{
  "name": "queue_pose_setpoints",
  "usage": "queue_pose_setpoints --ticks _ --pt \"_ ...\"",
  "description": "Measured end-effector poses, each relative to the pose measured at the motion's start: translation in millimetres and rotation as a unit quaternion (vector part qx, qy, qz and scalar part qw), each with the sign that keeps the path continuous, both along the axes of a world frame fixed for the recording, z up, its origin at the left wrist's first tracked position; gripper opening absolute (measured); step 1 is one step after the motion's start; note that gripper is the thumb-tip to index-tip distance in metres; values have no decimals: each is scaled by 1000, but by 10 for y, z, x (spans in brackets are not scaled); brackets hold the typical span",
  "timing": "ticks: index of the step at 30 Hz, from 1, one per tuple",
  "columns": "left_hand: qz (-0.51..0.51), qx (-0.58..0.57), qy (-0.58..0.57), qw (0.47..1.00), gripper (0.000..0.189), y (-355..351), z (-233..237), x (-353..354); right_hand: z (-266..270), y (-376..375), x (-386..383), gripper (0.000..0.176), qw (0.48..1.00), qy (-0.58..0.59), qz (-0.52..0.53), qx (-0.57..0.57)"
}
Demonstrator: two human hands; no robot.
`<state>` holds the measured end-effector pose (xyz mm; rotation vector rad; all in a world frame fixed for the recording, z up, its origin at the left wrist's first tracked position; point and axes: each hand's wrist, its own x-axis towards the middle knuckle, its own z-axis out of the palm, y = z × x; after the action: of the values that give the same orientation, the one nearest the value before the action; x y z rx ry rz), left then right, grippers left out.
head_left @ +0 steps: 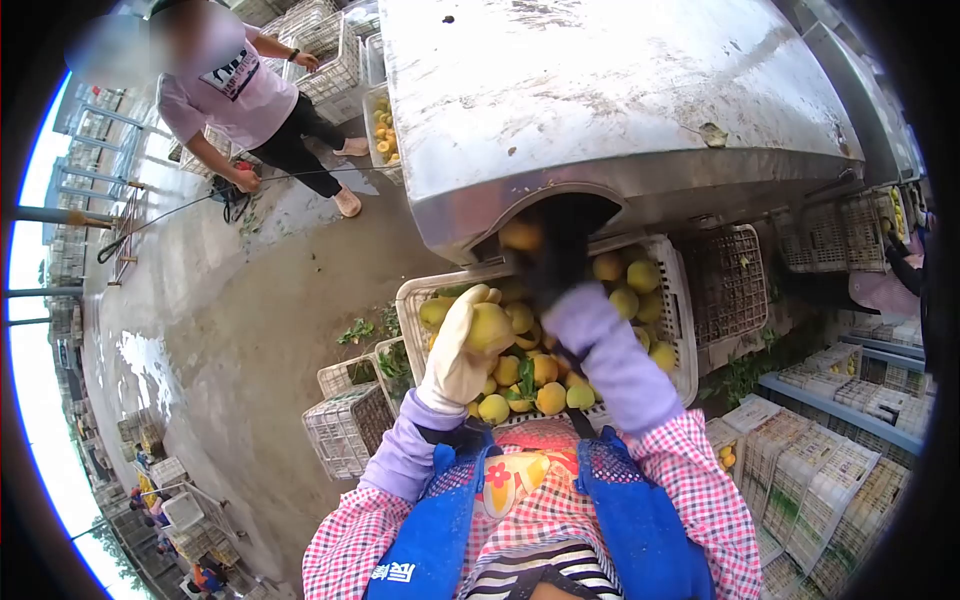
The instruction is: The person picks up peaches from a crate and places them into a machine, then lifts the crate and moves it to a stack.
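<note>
1. Fruit [490, 326], yellow and round, sits in the left hand [462, 350], just left of the picture's centre. The white-gloved fingers are curled closed around it.
2. Crate [686, 340] of white plastic lies right under that hand, heaped with more yellow fruit and a few green leaves.
3. Right hand [548, 272], in a dark glove, reaches toward 12 o'clock into the dark mouth of the metal machine [600, 110]. Its fingers are lost in shadow, so I cannot tell whether it grips anything.
4. Lavender sleeve [615, 365] covers the right arm from the checked cuff up to the glove.
5. Another fruit [520, 235] shows in that mouth, just beside the right hand at its 11 o'clock.
6. Empty crates [348, 428] stand on the wet floor [230, 330] at 8 o'clock of the full crate. A dark crate [730, 285] stands at its 3 o'clock.
7. Another person [235, 95] crouches at 10 o'clock, well apart, one hand on a white basket [335, 60].
</note>
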<state>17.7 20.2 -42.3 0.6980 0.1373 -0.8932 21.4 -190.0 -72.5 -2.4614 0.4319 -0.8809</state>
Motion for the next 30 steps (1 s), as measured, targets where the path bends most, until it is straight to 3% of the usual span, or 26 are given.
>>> queue_pose_setpoints --ticks 3,5,7,9,12,13,14,16,19,22,23,25,27,28,29,30 --pt "-5 -62 64 996 46 -40 9 33 -295 -120 500 73 982 153 10 112" --pt "0 -132 112 985 45 -81 20 29 -310 -207 392 76 975 163 49 143" --pt "11 -147 127 981 45 -153 94 26 293 -118 -88 81 986 55 76 136" --pt "-1 -87 -16 996 50 -195 160 -16 582 136 -475 91 989 -53 74 113" --pt "-29 -6 -200 979 59 -221 164 -64 290 607 -876 96 965 9 134 223" --pt "-40 9 -243 969 62 -235 162 -59 265 598 -908 96 972 -3 123 198" --pt "-42 -10 -231 972 61 -267 187 -102 258 567 -913 96 978 -15 115 171" --pt "-33 -60 80 994 61 -345 372 -75 326 479 -912 95 991 -23 107 74" --pt "-45 -87 -8 995 61 -285 367 -136 371 415 -926 94 983 -36 144 108" --pt "-85 -87 -86 989 63 -282 355 -39 431 474 -955 93 954 1 141 263" --pt "-89 -88 -104 987 64 -297 342 -21 480 456 -947 91 966 6 135 219" --pt "-51 13 -309 950 64 -335 226 24 567 385 -867 89 984 12 124 127" --pt "-4 58 -302 952 63 -331 89 52 447 348 -698 85 994 -43 62 83" --pt "24 51 -194 979 61 -280 28 38 374 327 -586 83 995 -72 32 62" --pt "51 44 -84 994 60 -223 -16 24 328 296 -443 81 999 -14 15 49" --pt "41 102 -100 989 58 -163 -39 23 281 252 -270 79 998 43 -3 36"
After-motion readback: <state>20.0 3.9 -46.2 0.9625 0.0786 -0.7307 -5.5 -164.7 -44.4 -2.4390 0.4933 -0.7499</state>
